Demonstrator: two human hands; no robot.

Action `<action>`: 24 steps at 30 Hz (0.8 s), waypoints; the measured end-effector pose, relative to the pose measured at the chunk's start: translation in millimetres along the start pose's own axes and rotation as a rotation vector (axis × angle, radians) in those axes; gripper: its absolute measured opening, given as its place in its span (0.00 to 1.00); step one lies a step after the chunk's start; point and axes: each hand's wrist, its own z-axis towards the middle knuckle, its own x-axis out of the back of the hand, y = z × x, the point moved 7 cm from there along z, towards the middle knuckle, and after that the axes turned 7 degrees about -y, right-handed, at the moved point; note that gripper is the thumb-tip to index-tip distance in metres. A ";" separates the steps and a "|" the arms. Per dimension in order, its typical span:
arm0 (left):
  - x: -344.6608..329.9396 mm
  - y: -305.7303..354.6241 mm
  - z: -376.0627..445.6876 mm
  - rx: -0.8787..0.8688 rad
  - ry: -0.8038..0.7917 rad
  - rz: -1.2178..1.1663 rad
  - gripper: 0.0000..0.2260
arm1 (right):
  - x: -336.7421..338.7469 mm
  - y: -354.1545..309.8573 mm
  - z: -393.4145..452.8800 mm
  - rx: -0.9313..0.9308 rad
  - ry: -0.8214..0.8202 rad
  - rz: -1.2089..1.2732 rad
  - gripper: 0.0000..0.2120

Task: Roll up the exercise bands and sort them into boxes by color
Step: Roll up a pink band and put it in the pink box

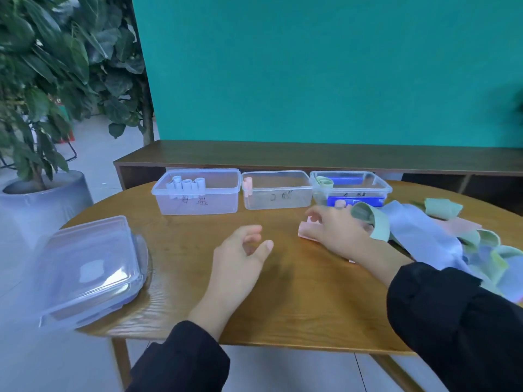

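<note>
- Head view gives me three clear boxes in a row at the table's (283, 306) far edge; each front carries dark handwriting I can't read.
- Left box (196, 193) holds pale blue rolls (186, 183); middle box (277, 190) has one pink roll (248, 184) at its left wall; right box (351, 189) shows a green roll (325, 183) and something blue I can't identify.
- My left hand (240, 258) hovers over the wood, fingers loosely curled, holding nothing.
- My right hand (336, 230) rests on a pink band (307, 230), mostly hidden beneath it; I can't tell whether it grips.
- Loose bands (441, 236) pile at the right, cut off by the frame.
- Stacked lids (90, 267) sit left, blurred.
</note>
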 end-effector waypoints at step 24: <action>-18.6 -0.5 -8.5 0.015 -0.064 0.076 0.15 | -17.9 -1.2 -77.7 0.277 0.249 0.988 0.17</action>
